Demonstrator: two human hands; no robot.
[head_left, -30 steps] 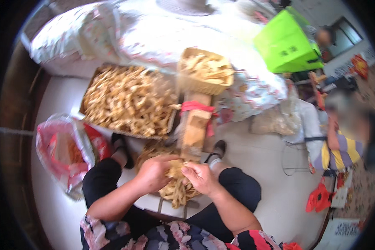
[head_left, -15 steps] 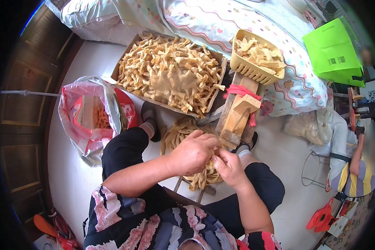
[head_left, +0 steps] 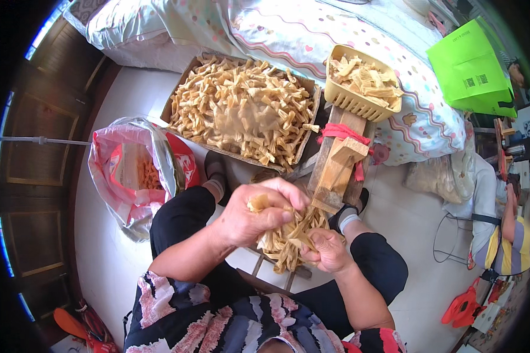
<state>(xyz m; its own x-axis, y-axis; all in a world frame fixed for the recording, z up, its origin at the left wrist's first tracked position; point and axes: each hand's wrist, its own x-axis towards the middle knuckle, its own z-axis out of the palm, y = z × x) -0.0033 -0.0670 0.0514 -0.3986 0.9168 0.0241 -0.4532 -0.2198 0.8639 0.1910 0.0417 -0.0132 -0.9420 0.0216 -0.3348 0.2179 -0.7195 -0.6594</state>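
Observation:
My left hand (head_left: 256,213) is closed, with a pale yellow, wrinkled strip showing between its thumb and fingers. Just to its right and a little nearer, my right hand (head_left: 330,250) pinches part of the same kind of strip. Below and between the hands hangs a bunch of soft, pale yellow strips (head_left: 285,253), partly hidden by my left hand. Beyond them, a cardboard box (head_left: 305,147) is heaped with short knotted pieces (head_left: 241,112) of similar colour.
A wooden bench (head_left: 327,159) with a wedge block and red cloth tie carries a yellow basket (head_left: 362,103) of flat pieces. An open bag (head_left: 109,188) with orange bits stands at left. A bed (head_left: 418,141) lies beyond. At right sits another person (head_left: 506,247).
My hands have moved apart, the left one rising and turning palm-side up, the right one shifting slightly nearer me. More of the strips shows between them.

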